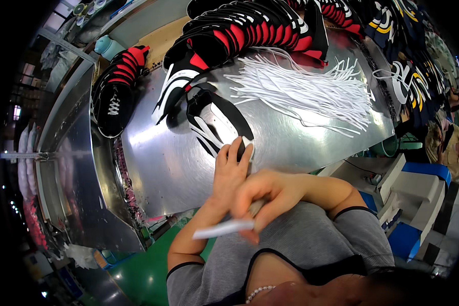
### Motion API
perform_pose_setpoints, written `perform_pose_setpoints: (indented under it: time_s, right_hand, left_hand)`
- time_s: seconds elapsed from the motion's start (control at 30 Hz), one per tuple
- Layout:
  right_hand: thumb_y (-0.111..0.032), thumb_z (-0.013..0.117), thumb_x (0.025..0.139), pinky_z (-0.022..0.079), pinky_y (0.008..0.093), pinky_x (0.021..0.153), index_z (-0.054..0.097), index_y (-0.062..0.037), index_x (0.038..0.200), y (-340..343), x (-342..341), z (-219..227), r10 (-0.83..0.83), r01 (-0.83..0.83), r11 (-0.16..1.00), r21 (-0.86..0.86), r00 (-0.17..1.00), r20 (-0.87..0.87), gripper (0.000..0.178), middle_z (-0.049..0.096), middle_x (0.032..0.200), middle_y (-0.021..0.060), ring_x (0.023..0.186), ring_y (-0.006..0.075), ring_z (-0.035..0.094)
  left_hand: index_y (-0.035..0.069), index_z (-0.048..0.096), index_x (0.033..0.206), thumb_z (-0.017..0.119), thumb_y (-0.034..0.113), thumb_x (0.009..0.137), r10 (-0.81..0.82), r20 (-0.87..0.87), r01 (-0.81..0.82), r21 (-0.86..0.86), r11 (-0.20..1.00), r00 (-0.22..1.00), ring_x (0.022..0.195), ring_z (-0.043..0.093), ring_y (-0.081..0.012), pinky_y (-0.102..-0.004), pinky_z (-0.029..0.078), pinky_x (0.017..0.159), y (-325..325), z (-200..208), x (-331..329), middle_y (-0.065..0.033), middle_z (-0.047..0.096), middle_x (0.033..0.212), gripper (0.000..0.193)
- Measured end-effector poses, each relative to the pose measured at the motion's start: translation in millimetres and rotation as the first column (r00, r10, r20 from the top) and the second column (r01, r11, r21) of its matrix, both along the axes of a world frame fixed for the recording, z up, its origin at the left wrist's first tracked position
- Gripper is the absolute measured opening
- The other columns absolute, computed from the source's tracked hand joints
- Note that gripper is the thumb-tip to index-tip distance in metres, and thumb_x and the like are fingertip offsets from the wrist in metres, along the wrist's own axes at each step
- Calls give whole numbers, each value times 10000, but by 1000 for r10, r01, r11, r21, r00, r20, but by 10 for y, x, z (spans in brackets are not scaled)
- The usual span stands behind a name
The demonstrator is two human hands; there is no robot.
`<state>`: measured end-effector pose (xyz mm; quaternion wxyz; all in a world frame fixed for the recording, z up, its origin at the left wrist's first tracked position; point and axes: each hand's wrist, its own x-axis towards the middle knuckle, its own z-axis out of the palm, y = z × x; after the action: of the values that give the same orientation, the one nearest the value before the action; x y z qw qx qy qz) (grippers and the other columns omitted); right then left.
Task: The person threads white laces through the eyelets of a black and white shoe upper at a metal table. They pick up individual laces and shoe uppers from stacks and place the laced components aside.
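Observation:
A black and white shoe upper point(227, 118) lies on the metal tabletop in front of me, its opening toward the far side. My left hand point(232, 171) holds it at the near toe end, with several fingers spread over the toe; the thumb is hidden. Crossing over my left wrist, my right hand point(270, 196) is closed and smeared by motion. From its fingers a blurred white strip, which looks like a shoelace point(223, 229), sticks out to the left. A bundle of white shoelaces point(306, 89) lies to the right beyond the upper.
A long nested row of black, white and red shoe uppers point(250, 33) fills the table's far side. A smaller laced stack point(115, 102) stands at the left edge. Navy and yellow uppers point(413, 81) are piled right. A blue bottle point(108, 47) stands far left.

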<state>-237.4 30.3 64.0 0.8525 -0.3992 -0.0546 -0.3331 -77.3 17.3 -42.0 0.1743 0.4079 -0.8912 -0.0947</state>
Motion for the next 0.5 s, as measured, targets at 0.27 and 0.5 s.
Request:
perform_pose_setpoints:
  time_s: [0.27, 0.5]
  right_hand:
    - [-148, 632, 939, 254, 173, 472, 589, -55, 1116, 4, -170, -855, -476, 646, 728, 230, 717, -509, 205, 605, 817, -10, 534, 1, 382]
    - [-179, 630, 962, 310, 178, 482, 611, -43, 1029, -160, 88, -1262, -571, 767, 639, -58, 423, -704, 153, 592, 739, -50, 537, -1, 414]
  left_hand:
    - [16, 652, 1037, 717, 196, 834, -142, 20, 143, -134, 981, 990, 985, 617, -343, -425, 485, 832, -1086, 352, 425, -156, 653, 1032, 279]
    - [47, 684, 974, 503, 488, 1001, 179, 267, -319, 850, 419, 947, 571, 589, -113, -278, 452, 531, -863, 384, 600, -14, 625, 625, 478]
